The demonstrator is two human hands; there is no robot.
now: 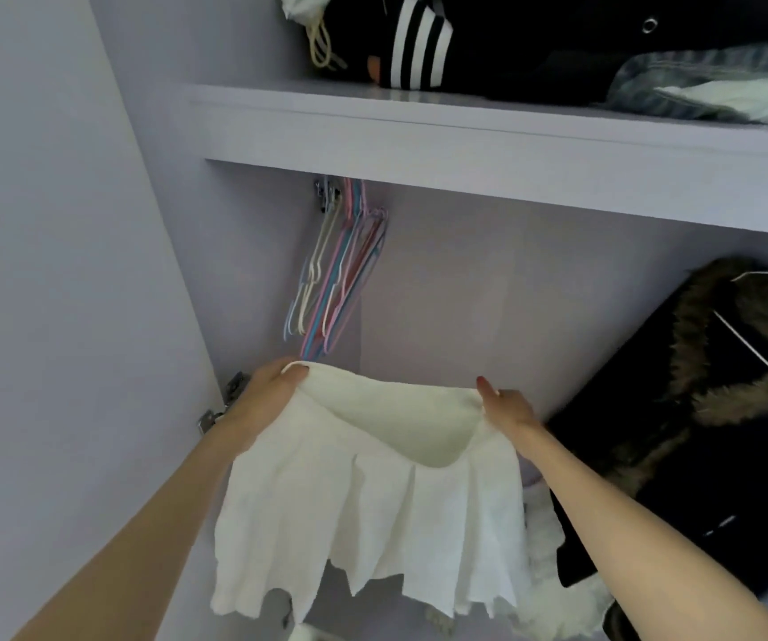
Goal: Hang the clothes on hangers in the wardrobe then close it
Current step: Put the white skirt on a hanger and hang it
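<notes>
A white pleated skirt hangs spread between both hands in front of the open wardrobe. My left hand grips the left end of its waistband, thumb on top. My right hand pinches the right end of the waistband, one finger raised. Just above the left hand, a bunch of several bare pastel hangers in pink, blue and cream hangs from the rail under the shelf.
A black coat with a brown fur collar hangs on the right. The shelf above holds dark striped clothing and denim. The open door with its hinge is on the left. White fabric lies low behind the skirt.
</notes>
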